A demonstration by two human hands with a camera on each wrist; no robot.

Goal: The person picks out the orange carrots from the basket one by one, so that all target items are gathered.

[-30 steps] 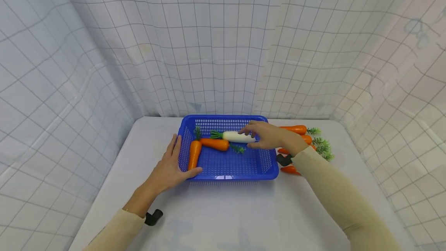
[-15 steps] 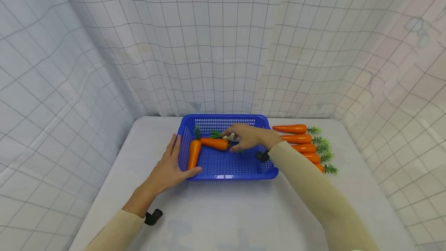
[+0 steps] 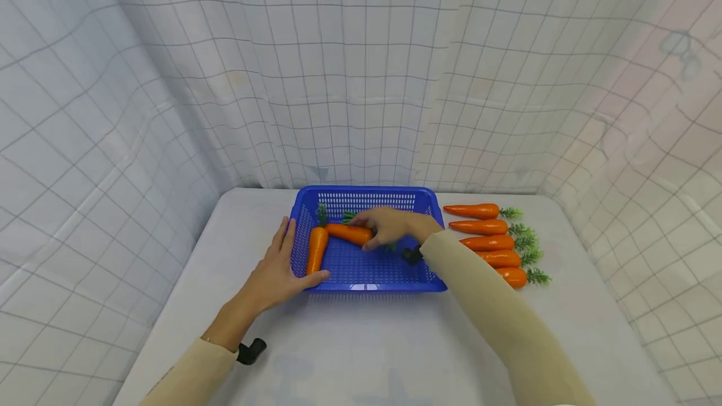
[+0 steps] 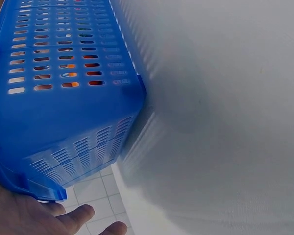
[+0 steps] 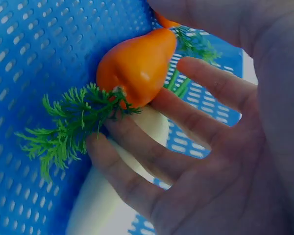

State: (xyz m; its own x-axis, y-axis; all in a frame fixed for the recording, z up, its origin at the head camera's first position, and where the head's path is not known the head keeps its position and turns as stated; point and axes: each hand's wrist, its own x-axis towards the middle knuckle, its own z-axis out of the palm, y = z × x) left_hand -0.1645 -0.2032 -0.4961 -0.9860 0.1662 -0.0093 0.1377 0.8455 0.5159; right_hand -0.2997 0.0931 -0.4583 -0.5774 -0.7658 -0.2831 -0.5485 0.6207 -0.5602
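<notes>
A blue plastic basket [image 3: 361, 287] holds two orange carrots and a white radish. My left hand [image 3: 273, 274] rests at the basket's left front corner, fingers straight along the side and thumb over the front rim. In the left wrist view its fingertips extend past the rim. My right hand [image 3: 389, 224] is inside the basket over the slanted carrot [image 3: 346, 232]. In the right wrist view its spread fingers touch that carrot, between it and the white radish [image 5: 98, 200]. The other carrot [image 3: 317, 249] lies along the left wall. The right hand hides most of the radish in the head view.
Several carrots [image 3: 491, 243] with green tops lie in a column on the white table [image 3: 361, 343], right of the basket. Grid-patterned curtains [image 3: 350, 80] enclose the table's back and sides.
My right hand has moved left inside the basket, from over the white radish to the slanted carrot. The left hand has stayed at the basket's corner.
</notes>
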